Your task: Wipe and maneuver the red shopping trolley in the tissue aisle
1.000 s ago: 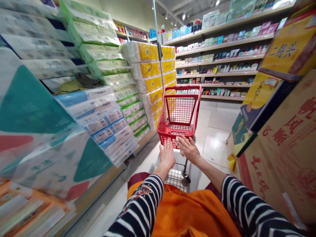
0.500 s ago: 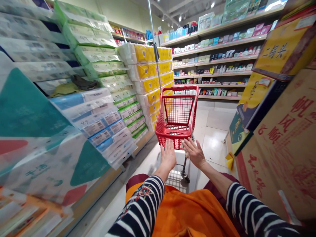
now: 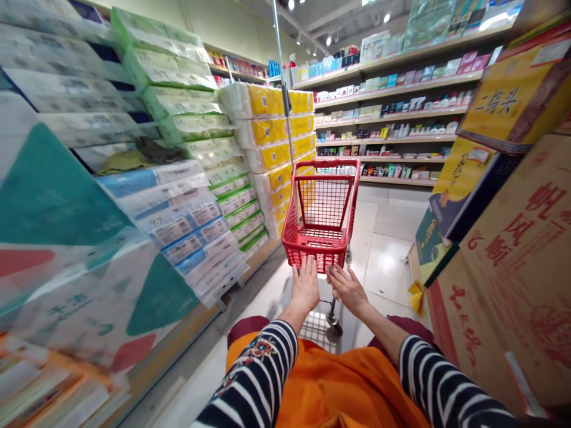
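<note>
A red plastic shopping cart [image 3: 325, 202] stands on the floor ahead, its basket showing only its own grid walls and base. In front of its near end, my left hand [image 3: 306, 288] is held palm down with fingers stretched forward, holding nothing. My right hand [image 3: 350, 291] is beside it, fingers extended and angled inward toward the left one. Something small and pale shows at the inner edge of the right hand, too unclear to name. Whether the fingertips touch the cart cannot be made out.
On the left rise stacks of wrapped tissue packs [image 3: 191, 232], with yellow-and-white packs [image 3: 267, 154] farther on. Cardboard boxes [image 3: 526, 267] are piled on the right. Shelves of toiletries [image 3: 383, 137] cross the back. A thin metal pole [image 3: 280, 71] rises behind the cart.
My right hand has shifted slightly left, closer to my left hand. Both hands sit a little lower in view, and the whole scene has moved slightly downward.
</note>
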`<state>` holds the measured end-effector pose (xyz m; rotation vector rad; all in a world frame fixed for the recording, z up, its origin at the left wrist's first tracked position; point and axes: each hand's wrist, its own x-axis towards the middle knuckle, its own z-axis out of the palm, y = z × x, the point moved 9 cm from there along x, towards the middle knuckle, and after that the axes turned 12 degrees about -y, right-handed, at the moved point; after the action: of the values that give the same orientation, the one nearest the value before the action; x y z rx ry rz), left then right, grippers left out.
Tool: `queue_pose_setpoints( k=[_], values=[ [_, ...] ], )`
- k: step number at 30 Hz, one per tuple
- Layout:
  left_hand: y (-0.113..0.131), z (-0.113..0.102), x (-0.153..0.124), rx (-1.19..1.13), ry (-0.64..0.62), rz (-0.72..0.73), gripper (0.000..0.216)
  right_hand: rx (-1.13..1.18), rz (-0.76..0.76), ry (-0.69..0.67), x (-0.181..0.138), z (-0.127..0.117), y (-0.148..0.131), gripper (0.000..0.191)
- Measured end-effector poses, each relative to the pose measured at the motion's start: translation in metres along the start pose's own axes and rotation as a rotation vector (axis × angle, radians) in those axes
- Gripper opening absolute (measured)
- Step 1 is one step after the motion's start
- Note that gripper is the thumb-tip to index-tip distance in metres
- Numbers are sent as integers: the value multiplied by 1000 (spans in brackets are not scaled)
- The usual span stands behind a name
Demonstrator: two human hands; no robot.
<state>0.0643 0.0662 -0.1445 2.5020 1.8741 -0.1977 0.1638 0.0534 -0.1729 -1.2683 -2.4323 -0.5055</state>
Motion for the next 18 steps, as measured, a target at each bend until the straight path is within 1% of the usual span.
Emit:
queue_pose_setpoints(
  k=[4,6,8,10,13,15,17,18],
  values=[
    [-20,-6,2,-28,-13,-102,70,25,-49,123,35,-44,-5,40],
    [-27,-11,3,-36,-20,-136,69,13,-70,137,53,-53,-6,41],
    [-30,-14,4,-35,-24,-141,69,-18,-107,105,64,-47,-9,42],
    [-30,-15,4,-26,-20,-127,70,-52,-152,53,64,-31,-14,40],
    [-29,-9,3,-12,-19,-110,74,-73,-204,-27,51,-2,-22,38],
    [-29,-3,2,-5,-36,-107,73,-70,-240,-68,41,11,-27,37],
    [-31,1,0,-3,-49,-112,72,-65,-280,-84,38,13,-33,38],
    [-34,1,0,-5,-47,-118,72,-62,-292,-76,40,10,-36,39]
  ],
)
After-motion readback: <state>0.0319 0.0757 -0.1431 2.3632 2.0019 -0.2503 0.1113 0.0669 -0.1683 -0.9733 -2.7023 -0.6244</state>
